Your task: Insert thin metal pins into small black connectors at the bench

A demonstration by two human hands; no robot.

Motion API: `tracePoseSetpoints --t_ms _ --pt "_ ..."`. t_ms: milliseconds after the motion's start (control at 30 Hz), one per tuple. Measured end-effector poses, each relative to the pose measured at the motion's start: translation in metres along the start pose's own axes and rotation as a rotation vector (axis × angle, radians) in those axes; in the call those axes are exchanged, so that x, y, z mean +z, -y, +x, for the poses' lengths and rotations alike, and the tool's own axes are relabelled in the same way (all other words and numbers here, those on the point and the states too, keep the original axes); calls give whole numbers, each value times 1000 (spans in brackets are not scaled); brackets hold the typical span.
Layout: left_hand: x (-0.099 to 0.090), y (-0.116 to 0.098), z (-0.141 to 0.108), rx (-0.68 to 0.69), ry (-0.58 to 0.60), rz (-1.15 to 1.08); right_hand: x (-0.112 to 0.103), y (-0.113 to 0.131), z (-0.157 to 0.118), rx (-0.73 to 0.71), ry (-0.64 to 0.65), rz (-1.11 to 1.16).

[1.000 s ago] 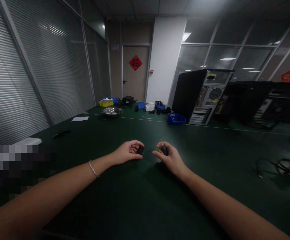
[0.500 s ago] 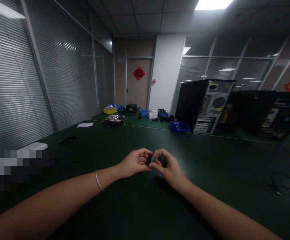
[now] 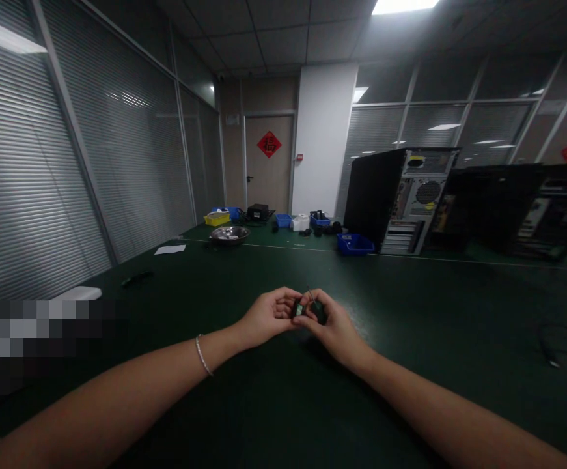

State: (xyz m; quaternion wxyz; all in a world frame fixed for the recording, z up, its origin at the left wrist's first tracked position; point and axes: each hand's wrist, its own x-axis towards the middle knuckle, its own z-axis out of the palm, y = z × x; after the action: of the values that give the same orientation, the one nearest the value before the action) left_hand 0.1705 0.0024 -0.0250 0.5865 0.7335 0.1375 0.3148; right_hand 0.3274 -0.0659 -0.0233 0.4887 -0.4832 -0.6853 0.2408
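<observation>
Both hands meet above the middle of the green table [image 3: 273,404]. My left hand [image 3: 274,317], a silver bracelet at its wrist, is closed on a small dark piece with a green circuit board [image 3: 299,310]. My right hand [image 3: 329,326] pinches the near right edge of that board with thumb and fingers. Within the right hand's curled fingers shows a dark rounded thing [image 3: 318,312], and a thin metal rod [image 3: 311,294] points up from there. What this tool is I cannot make out, since the fingers hide most of it.
A steel bowl [image 3: 230,236], a sheet of paper [image 3: 170,249] and a blue bin [image 3: 355,244] stand farther back. Computer towers [image 3: 400,202] rise at the right. A dark tool [image 3: 137,279] lies left; a black cable [image 3: 564,345] lies right.
The view has shifted slightly with the head. Both hands keep their hold; the green board is tilted a little and catches more light.
</observation>
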Motion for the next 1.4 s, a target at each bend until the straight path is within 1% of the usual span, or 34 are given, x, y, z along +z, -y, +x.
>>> tracePoseSetpoints --t_ms 167,367,567,700,833,933,1100,1167,1267,1400 --pt "-1 3 0 21 2 -3 1 2 -3 -9 -18 -19" --pt "-7 -1 0 -6 70 -70 0 0 -4 -38 -23 -95" --pt "-5 0 0 -30 20 -117 0 2 -6 -77 8 -264" --pt "-4 3 1 -31 15 -125 1 1 -8 -90 6 -344" --pt "-7 5 1 -40 -24 -132 2 -3 -8 -120 21 -355" --pt "-10 7 1 -82 -64 -155 2 -4 -7 -127 28 -352" --pt "-11 11 1 -102 -58 -203 2 1 -9 -133 49 -346" --pt "-11 12 2 -118 -86 -226 1 3 -10 -129 58 -339" --pt "-13 13 4 -130 -128 -262 1 4 -11 -131 30 -325" --pt "-14 12 4 -118 -107 -273 0 6 -11 -117 -26 -290"
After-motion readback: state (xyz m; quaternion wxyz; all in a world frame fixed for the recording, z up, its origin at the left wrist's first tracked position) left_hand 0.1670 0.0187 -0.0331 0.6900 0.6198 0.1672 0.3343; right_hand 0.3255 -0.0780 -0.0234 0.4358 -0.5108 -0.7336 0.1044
